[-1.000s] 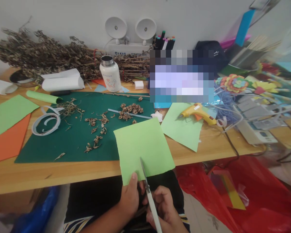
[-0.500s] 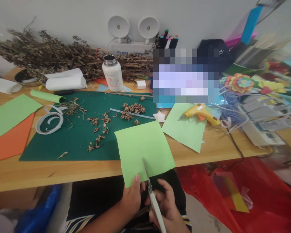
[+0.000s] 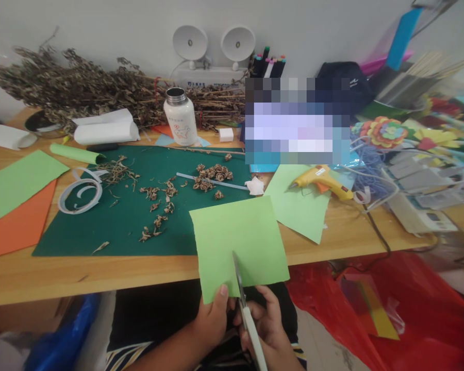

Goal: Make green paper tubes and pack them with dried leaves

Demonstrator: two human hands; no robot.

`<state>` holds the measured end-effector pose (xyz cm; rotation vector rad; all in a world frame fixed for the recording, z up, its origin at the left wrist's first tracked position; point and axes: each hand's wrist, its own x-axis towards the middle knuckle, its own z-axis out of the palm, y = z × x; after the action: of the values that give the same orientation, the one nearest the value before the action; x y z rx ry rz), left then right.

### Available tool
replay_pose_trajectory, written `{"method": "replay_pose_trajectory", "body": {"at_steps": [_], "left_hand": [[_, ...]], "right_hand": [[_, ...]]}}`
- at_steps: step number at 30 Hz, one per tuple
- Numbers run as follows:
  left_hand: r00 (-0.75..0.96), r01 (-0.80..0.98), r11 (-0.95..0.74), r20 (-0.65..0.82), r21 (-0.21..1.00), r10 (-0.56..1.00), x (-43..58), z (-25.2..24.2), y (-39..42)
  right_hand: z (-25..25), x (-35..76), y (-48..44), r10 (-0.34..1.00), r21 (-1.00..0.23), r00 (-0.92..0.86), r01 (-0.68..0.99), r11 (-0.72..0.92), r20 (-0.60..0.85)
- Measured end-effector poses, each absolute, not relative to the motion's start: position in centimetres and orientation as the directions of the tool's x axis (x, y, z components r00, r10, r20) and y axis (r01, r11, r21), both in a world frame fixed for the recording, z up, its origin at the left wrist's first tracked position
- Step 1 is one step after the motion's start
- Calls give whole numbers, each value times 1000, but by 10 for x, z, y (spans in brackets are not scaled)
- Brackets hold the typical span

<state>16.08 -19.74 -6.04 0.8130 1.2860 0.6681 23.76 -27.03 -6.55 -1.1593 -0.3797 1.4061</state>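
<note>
A wooden desk (image 3: 131, 278) stands against a pale wall (image 3: 108, 26); a dark green mat (image 3: 112, 232) covers its middle, with dried flowers (image 3: 212, 175) scattered over it and a roll of white tape (image 3: 64, 198) at its left; a heap of dried stems (image 3: 93, 87) lies along the back, behind an uncapped white bottle (image 3: 180, 121); on the right lie a yellow glue gun (image 3: 320, 180) and a power strip (image 3: 410, 208); red plastic (image 3: 429, 319) spreads below the desk on that side.

Both hands are low, over the lap at the desk's front; the left hand (image 3: 213, 319) grasps a green sheet (image 3: 239, 226) by its near edge, thumb on top; the sheet tilts up, its far part overlapping desk and mat in view; the right hand (image 3: 268, 324), fingers curled, grips the pale-handled scissors (image 3: 254, 335), one blade showing over the sheet.
</note>
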Motion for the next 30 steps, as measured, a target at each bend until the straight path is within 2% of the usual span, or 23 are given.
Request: {"method": "replay_pose_trajectory", "body": {"at_steps": [7,11,14,18,24,27,30], "left_hand": [[171,17,562,-556,827,813,162,-62,-196],[185,26,532,-527,847,830,161,-66,-198],[184,31,511,-507,859,842,159,-72,-200],[184,40,488,-487,872,854,157,-80,-202],[266,26,422,-413,906,871,157,-83,-201],[256,22,431,-422,902,870,157,-85,-201],[225,38,438,-434,898,872,156,-87,-201]], "right_hand": [[-64,237,-270,857,-757,257,-619,-209,-446],[-67,239,-271,867,-737,215,-638,-223,-449],[-70,242,-272,875,-779,185,-561,-280,-448],[-72,246,-274,902,-873,217,-409,-264,-374],[-69,244,-271,901,-858,204,-441,-265,-383],[-68,243,-270,893,-842,198,-463,-279,-405],[-70,243,-270,897,-872,219,-406,-275,-385]]}}
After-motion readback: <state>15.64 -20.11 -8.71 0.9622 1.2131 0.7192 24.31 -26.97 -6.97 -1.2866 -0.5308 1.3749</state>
